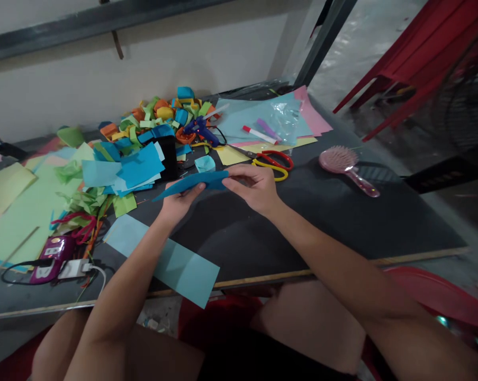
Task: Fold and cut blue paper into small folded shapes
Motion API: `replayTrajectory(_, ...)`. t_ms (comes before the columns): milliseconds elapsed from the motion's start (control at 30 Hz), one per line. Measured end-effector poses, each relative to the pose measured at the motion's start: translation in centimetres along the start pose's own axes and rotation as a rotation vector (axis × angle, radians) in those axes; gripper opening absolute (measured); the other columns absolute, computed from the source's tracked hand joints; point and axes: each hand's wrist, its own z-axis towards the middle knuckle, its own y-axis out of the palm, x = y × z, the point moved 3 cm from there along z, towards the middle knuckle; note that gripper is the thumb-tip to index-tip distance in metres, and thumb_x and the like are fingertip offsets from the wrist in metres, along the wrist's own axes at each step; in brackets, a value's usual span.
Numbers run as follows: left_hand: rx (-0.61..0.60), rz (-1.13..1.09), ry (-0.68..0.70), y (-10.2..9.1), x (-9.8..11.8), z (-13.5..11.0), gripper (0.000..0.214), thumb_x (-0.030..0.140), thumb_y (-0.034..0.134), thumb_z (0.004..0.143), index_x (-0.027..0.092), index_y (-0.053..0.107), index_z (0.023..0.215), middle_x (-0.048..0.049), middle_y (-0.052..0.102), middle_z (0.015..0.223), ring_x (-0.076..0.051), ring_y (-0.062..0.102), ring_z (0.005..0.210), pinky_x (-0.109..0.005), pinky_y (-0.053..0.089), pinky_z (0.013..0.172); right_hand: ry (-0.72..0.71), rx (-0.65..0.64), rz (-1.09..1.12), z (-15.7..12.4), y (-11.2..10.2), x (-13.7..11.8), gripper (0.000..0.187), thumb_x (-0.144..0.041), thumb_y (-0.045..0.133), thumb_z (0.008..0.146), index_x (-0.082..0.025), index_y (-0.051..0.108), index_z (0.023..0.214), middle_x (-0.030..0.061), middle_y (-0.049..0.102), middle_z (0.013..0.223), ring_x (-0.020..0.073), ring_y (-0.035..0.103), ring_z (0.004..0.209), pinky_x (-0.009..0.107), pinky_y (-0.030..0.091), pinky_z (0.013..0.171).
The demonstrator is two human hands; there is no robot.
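Both my hands hold one blue paper strip (pixel 191 183) a little above the dark table (pixel 342 222). My left hand (pixel 178 202) pinches the strip from below near its left half. My right hand (pixel 253 186) grips its right end with fingers curled. A longer light blue paper sheet (pixel 171 259) lies flat on the table under my left forearm. Red and yellow scissors (pixel 272 160) lie just beyond my right hand.
A heap of folded coloured paper pieces (pixel 155 121) and a blue glue gun (pixel 202 129) sit at the back. A pink hairbrush (pixel 345 166) lies to the right. Green sheets (pixel 20 211) and a purple device with cables (pixel 52 259) are on the left. Red chairs (pixel 413 58) stand beyond the table.
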Motion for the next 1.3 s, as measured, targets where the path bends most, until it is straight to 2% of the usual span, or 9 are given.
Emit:
replayTrajectory(167, -0.061, -0.018, 0.029, 0.1, -0.1, 0.2, 0.027, 0.046, 0.078, 0.072, 0.020, 0.074, 0.079, -0.0031, 0.072, 0.076, -0.019, 0.067, 0.074, -0.033, 0.056, 0.072, -0.081, -0.007, -0.069, -0.1, -0.1, -0.4, 0.014, -0.037, 0.076, 0.074, -0.025, 0.077, 0.082, 0.0031, 0.075, 0.084, 0.0196, 0.068, 0.080, 0.037, 0.057, 0.075)
replayTrajectory(300, -0.145, 0.073, 0.156, 0.2, 0.9, 0.4, 0.028, 0.044, 0.068, 0.083, 0.022, 0.075, 0.099, -0.0066, 0.076, 0.097, -0.022, 0.071, 0.089, -0.037, 0.057, 0.083, -0.136, -0.003, -0.062, 0.0, 0.0, -0.5, 0.011, -0.032, 0.075, 0.077, -0.026, 0.076, 0.086, 0.0024, 0.075, 0.091, 0.0185, 0.068, 0.086, 0.036, 0.055, 0.082)
replayTrajectory(367, -0.105, 0.244, 0.356, -0.2, 2.0, 0.3, 0.027, 0.039, 0.059, 0.091, 0.024, 0.073, 0.108, -0.0070, 0.074, 0.111, -0.023, 0.070, 0.103, -0.040, 0.054, 0.094, -0.060, 0.038, -0.049, 0.2, 0.0, -0.2, 0.023, -0.034, 0.077, 0.075, -0.026, 0.075, 0.096, 0.0027, 0.074, 0.097, 0.0182, 0.067, 0.089, 0.035, 0.054, 0.082)
replayTrajectory(433, -0.066, 0.483, 0.598, -0.5, 3.1, -0.1, 0.028, 0.033, 0.053, 0.095, 0.026, 0.069, 0.118, -0.0068, 0.068, 0.126, -0.025, 0.062, 0.121, -0.045, 0.045, 0.108, 0.116, 0.043, 0.024, 0.3, 0.2, 0.4, 0.036, -0.040, 0.080, 0.070, -0.025, 0.073, 0.102, 0.0035, 0.073, 0.096, 0.0179, 0.067, 0.087, 0.033, 0.055, 0.077)
replayTrajectory(567, -0.061, 0.842, 0.898, -0.8, 3.5, -1.1, 0.036, 0.022, 0.053, 0.095, 0.030, 0.062, 0.129, -0.0057, 0.064, 0.132, -0.025, 0.051, 0.133, -0.044, 0.040, 0.112, 0.476, -0.076, 0.248, 0.0, 1.1, 1.5, 0.038, -0.055, 0.077, 0.069, -0.020, 0.073, 0.082, 0.0020, 0.069, 0.067, 0.0147, 0.064, 0.061, 0.028, 0.053, 0.055)
replayTrajectory(700, 0.050, 1.055, 1.049, -1.0, 3.1, -1.4, 0.039, 0.019, 0.057, 0.092, 0.034, 0.061, 0.128, -0.0038, 0.067, 0.128, -0.023, 0.059, 0.125, -0.037, 0.048, 0.102, 0.438, -0.063, 0.414, -0.1, 1.0, 1.0, 0.044, -0.064, 0.067, 0.074, -0.020, 0.072, 0.075, 0.0006, 0.066, 0.060, 0.0148, 0.064, 0.054, 0.028, 0.053, 0.048)
replayTrajectory(867, 0.096, 1.166, 0.973, -1.3, 2.8, -1.2, 0.037, 0.025, 0.058, 0.092, 0.037, 0.062, 0.126, -0.0031, 0.069, 0.125, -0.021, 0.065, 0.115, -0.033, 0.050, 0.091, 0.343, -0.159, 0.335, 0.0, 0.8, 0.3, 0.032, -0.047, 0.081, 0.067, -0.019, 0.076, 0.082, 0.0024, 0.072, 0.071, 0.0138, 0.068, 0.061, 0.024, 0.055, 0.050)
replayTrajectory(1067, 0.038, 0.972, 0.757, -1.6, 2.5, -0.8, 0.032, 0.028, 0.055, 0.094, 0.038, 0.066, 0.122, -0.0028, 0.070, 0.123, -0.023, 0.064, 0.115, -0.038, 0.046, 0.097, 0.367, -0.105, 0.350, 0.0, 0.6, 0.6, 0.034, -0.055, 0.075, 0.069, -0.021, 0.075, 0.076, 0.0026, 0.073, 0.069, 0.0161, 0.070, 0.062, 0.025, 0.056, 0.050)
replayTrajectory(1300, -0.002, 0.792, 0.602, -1.8, 2.3, -0.5, 0.028, 0.033, 0.058, 0.092, 0.036, 0.070, 0.117, -0.0037, 0.072, 0.118, -0.024, 0.062, 0.120, -0.037, 0.044, 0.103, 0.308, -0.051, 0.186, 0.0, 0.4, 0.5, 0.031, -0.047, 0.082, 0.065, -0.020, 0.077, 0.078, 0.0021, 0.072, 0.065, 0.0156, 0.069, 0.058, 0.026, 0.057, 0.050)
